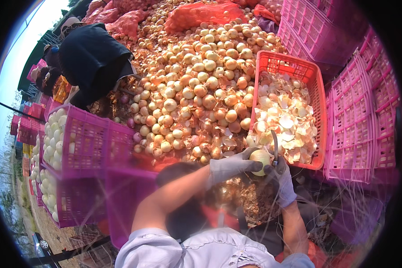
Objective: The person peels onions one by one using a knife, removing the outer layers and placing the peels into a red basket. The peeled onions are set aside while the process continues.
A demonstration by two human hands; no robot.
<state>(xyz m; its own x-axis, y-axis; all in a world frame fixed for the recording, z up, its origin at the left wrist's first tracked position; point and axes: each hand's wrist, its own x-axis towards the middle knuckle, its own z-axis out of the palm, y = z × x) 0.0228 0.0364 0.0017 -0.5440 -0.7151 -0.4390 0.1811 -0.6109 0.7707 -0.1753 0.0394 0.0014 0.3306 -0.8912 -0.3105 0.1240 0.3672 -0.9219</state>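
Note:
My left hand [232, 166], in a work glove with dark fingertips, grips a pale onion [259, 160] from its left side. In my gloved right hand [283, 179] is a small curved knife [275, 147], its blade pointing up and away from me. The fingers of that hand also come against the onion's lower right. Both hands are just in front of a red plastic crate [321, 134] filled with loose onion skins [286, 114]. Beyond my left hand spreads a large heap of unpeeled onions [194, 90].
Pink crates of peeled white onions [55, 137] stand on the left. More pink crates [351, 117] are stacked on the right. Red mesh sacks [204, 16] lie behind the heap. A person in dark clothing [90, 57] bends over at the upper left.

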